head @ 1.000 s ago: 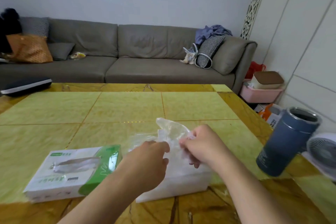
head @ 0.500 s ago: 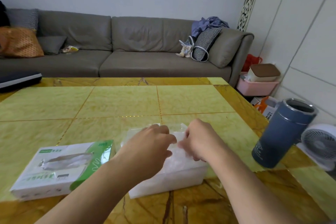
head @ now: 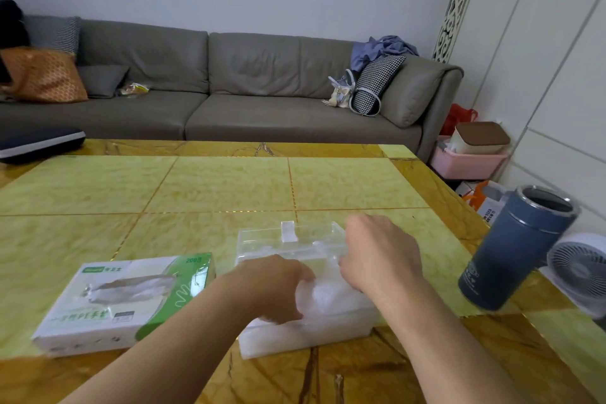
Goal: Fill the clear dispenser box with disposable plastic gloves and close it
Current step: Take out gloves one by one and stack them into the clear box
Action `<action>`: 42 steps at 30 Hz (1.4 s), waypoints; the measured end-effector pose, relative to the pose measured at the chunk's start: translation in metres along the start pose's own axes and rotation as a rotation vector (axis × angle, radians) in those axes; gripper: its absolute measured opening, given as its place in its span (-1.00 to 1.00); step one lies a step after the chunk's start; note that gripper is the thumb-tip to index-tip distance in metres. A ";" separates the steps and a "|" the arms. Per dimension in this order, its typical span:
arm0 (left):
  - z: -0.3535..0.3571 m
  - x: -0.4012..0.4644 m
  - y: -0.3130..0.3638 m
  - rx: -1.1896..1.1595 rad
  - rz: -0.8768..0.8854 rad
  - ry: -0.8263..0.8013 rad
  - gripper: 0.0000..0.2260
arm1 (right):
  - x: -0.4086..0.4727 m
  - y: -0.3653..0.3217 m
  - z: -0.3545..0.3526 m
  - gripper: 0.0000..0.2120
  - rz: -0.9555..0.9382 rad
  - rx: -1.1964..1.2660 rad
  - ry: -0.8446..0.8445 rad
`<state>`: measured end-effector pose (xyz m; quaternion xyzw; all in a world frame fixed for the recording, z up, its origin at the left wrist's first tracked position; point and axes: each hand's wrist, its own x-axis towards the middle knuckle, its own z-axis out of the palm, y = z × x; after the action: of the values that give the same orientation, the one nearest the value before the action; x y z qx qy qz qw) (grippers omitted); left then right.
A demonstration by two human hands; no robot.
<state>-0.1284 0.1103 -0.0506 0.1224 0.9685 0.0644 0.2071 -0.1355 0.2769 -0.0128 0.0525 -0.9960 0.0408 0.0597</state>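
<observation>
Gloves [head: 323,298] already fill the dispenser box [head: 308,331] near the table's front edge — my left hand [head: 275,289] and right hand [head: 380,256] press them with curled fingers — lid [head: 292,236] still open.

i saw a yellow-green tiled table [head: 226,184] with amber marbled borders filling the lower frame. on it, low centre, sat the clear dispenser box [head: 308,331]; just left of it lay a white and green glove carton [head: 128,298]. a dark blue tumbler [head: 518,249] stood at the right edge, and a dark flat cushion [head: 39,141] rested at the far left corner.
</observation>
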 end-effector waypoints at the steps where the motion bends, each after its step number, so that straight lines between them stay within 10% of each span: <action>1: 0.000 0.001 0.002 0.001 -0.008 -0.012 -0.46 | -0.004 -0.005 -0.004 -0.77 -0.086 0.041 0.033; 5: -0.001 -0.001 0.004 0.076 0.017 -0.026 -0.79 | -0.016 -0.030 -0.001 -0.85 -0.231 0.315 -0.180; 12: -0.006 -0.014 0.002 0.027 0.066 -0.015 -0.47 | -0.004 -0.011 0.019 -0.74 -0.150 0.008 -0.477; 20: -0.015 -0.027 0.006 0.341 -0.066 -0.006 -0.62 | 0.029 -0.027 0.042 -0.36 -0.076 -0.253 -0.794; 25: -0.014 -0.024 0.021 0.333 -0.089 -0.101 -0.69 | 0.035 -0.032 0.054 -0.32 -0.028 -0.246 -0.827; 29: -0.013 -0.019 0.017 0.289 -0.113 -0.149 -0.29 | 0.027 -0.034 0.055 -0.88 -0.114 -0.223 -0.740; 33: -0.007 -0.011 0.013 0.304 -0.118 -0.200 -0.10 | 0.017 -0.034 0.046 -0.90 -0.149 -0.216 -0.714; 42: -0.014 -0.036 0.000 0.204 0.026 -0.011 -0.54 | -0.003 -0.023 0.020 -0.64 -0.059 -0.076 -0.598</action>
<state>-0.1028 0.0999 -0.0241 0.1559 0.9672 -0.0326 0.1980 -0.1320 0.2525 -0.0316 0.0887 -0.9683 -0.0153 -0.2331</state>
